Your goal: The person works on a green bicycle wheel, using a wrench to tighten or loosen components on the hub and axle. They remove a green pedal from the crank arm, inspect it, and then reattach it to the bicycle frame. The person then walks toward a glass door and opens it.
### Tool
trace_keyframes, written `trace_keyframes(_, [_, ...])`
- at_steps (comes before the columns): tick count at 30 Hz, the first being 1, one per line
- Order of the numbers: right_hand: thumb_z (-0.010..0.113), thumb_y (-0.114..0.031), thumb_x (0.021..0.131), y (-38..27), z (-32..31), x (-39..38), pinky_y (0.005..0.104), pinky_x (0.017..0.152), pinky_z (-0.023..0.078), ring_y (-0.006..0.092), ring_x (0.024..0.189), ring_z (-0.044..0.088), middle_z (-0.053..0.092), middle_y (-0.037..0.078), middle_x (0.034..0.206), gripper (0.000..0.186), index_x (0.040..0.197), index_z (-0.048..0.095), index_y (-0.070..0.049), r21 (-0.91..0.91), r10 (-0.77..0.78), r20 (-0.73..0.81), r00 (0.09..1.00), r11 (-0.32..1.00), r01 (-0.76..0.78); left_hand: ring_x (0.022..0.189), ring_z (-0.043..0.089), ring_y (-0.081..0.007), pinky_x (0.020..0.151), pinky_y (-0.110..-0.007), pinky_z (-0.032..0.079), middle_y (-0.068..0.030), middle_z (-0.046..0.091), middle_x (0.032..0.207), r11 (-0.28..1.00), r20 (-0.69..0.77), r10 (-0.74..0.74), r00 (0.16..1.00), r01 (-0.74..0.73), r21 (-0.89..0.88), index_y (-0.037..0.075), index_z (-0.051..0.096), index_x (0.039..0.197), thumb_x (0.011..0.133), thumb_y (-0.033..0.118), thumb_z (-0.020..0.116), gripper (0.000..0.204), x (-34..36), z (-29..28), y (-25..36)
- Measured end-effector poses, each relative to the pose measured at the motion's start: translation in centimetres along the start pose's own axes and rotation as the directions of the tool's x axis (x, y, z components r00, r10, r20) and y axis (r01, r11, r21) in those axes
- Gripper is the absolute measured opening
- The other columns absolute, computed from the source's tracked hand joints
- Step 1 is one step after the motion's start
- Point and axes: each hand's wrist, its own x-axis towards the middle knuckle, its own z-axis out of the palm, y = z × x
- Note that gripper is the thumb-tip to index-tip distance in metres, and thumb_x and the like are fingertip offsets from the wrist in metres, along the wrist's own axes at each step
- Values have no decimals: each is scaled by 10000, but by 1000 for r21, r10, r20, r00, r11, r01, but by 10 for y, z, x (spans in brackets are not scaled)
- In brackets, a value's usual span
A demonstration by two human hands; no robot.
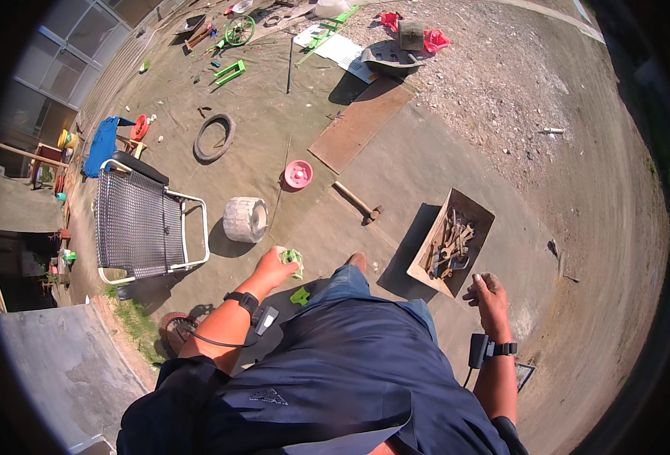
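Note:
My left hand [273, 267] is closed round a small bright green plastic part [292, 262], part of which its fingers hide. Below it on the ground lies another green plastic piece [300, 296]. My right hand [489, 299] hangs in the air near the lower right corner of a tool box [423, 263], its fingers loosely bent and slightly apart, with nothing visible in them. Wrenches and other metal tools [456, 241] are heaped in the box. A wooden-handled hammer [359, 203] rests on the ground ahead of me.
A woven chair [139, 224] stands at my left, beside a pale cylindrical block [244, 220]. Farther off are a pink wheel [298, 174], a black tyre [214, 139] and a brown board [361, 127]. Green frame parts [230, 73] and a dark plastic shell [389, 58] lie beyond.

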Motion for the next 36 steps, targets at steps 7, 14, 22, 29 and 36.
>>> trace_keyframes(7, [580, -312, 976, -48, 28, 80, 269, 572, 486, 134, 663, 619, 621, 40, 816, 282, 1015, 582, -32, -63, 48, 104, 993, 997, -41, 922, 659, -228, 811, -350, 516, -166, 671, 1014, 987, -119, -95, 988, 78, -141, -47, 562, 1139, 736, 225, 774, 530, 21, -38, 9])
trace_keyframes(14, [590, -318, 965, -49, 29, 197, 326, 582, 562, 183, 644, 654, 632, 69, 790, 292, 1004, 594, -29, -70, 166, 120, 979, 985, -159, 775, 666, -183, 686, -333, 528, -119, 687, 906, 947, -125, -236, 964, 200, -251, -31, 597, 1065, 753, 195, 744, 412, 30, -45, 41])
trace_keyframes(22, [626, -337, 934, -86, 6, 354, 368, 619, 573, 230, 712, 684, 682, 141, 881, 407, 1111, 596, 28, -378, 212, 218, 953, 918, -118, 893, 676, -206, 783, -346, 534, -145, 689, 1003, 877, -278, -272, 921, 119, -465, -47, 583, 1097, 756, 170, 750, 438, 107, -34, 52])
trace_keyframes(29, [598, -336, 950, -188, -20, 478, 328, 487, 529, 252, 685, 701, 653, 144, 910, 361, 1124, 538, -26, -311, 344, 174, 923, 908, -280, 883, 655, -194, 796, -343, 522, -128, 671, 996, 892, -408, -258, 876, 54, -448, -47, 543, 1149, 768, 173, 757, 489, 153, -45, 163])
trace_keyframes(36, [595, -346, 951, -286, 53, 567, 299, 498, 522, 225, 681, 693, 648, 120, 894, 364, 1126, 543, -31, -389, 305, 242, 921, 900, -196, 871, 652, -231, 784, -363, 520, -130, 673, 952, 825, -357, -507, 784, 322, -465, -26, 557, 1141, 751, 216, 764, 503, 171, -70, 196])
